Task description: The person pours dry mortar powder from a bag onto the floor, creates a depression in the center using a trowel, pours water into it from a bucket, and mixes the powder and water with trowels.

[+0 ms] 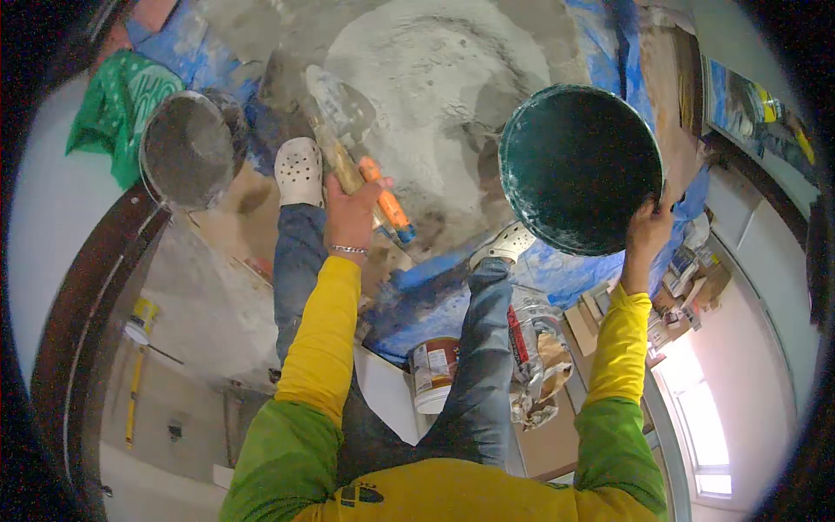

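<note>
My left hand is closed around the handles of tools: a trowel with a pointed, mortar-smeared blade and, beside it, a tool with an orange handle and blue end. With closed fingers my right hand grips the rim of a dark green bucket, whose open top faces the camera. The bucket's inside looks dark, with pale residue along the rim. Between the two hands lies a large pale heap of powder on grey, wet-looking material.
A mortar-coated bucket stands at the left beside a green bag. Blue sheeting covers part of the floor. Between my legs is a labelled tub, with crumpled bags to its right. Cardboard pieces lie further right.
</note>
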A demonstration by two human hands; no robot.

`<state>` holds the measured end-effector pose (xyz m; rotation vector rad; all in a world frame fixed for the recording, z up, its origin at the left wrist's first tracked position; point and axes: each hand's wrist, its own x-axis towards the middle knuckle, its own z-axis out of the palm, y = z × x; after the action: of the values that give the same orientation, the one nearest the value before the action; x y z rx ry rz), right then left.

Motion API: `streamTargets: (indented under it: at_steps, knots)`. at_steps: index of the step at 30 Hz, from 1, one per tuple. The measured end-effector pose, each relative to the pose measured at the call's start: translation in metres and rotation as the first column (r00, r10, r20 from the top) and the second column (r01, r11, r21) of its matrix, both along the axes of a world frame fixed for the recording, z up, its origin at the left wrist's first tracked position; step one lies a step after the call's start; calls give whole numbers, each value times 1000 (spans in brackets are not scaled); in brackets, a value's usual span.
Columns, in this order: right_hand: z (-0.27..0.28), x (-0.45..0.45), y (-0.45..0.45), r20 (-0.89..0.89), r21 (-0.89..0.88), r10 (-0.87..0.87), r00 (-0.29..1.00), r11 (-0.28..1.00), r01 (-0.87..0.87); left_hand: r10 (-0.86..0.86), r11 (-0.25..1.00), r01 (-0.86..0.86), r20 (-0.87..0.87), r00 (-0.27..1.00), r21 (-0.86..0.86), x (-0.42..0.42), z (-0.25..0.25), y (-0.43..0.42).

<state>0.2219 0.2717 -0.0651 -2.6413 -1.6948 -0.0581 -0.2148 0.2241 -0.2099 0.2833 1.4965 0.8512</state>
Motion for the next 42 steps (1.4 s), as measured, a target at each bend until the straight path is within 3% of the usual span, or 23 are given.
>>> streamTargets:
  at_steps: [8,10,13,16,22,29,32,34,38,40,42]
  knots:
    - [-3,-13,4,-11,61,53,999,997,-52,135,991,-134,57,989,-25,2,18,10]
    - [3,-23,8,-103,-20,-56,993,998,54,134,991,-133,55,989,-24,1,19,10]
    - [5,-27,11,-71,-64,-118,990,991,114,159,987,-157,78,984,-25,0,18,10]
    - [-5,-12,7,-9,-12,-12,1000,1000,12,128,992,-128,45,991,-18,-4,15,10]
    - [-7,-7,6,-31,-18,-47,998,999,46,151,988,-154,112,982,19,-6,7,6]
    - [-5,-10,7,-8,23,8,1000,1000,-8,111,993,-113,60,992,30,-8,-4,1]
    - [-5,-10,9,15,15,-5,1000,1000,4,130,991,-130,68,989,-5,-7,0,3]
    - [-3,-15,12,1,-32,-108,994,994,108,110,993,-111,36,993,31,-7,-1,2]
    - [-5,-13,12,-9,-6,-78,997,997,78,111,993,-112,44,993,29,-7,4,5]
    - [1,-25,18,-47,-71,-201,978,978,198,118,993,-119,71,991,13,-8,7,7]
    - [0,-25,19,-26,-51,-157,987,987,156,127,992,-128,83,988,0,-8,9,8]
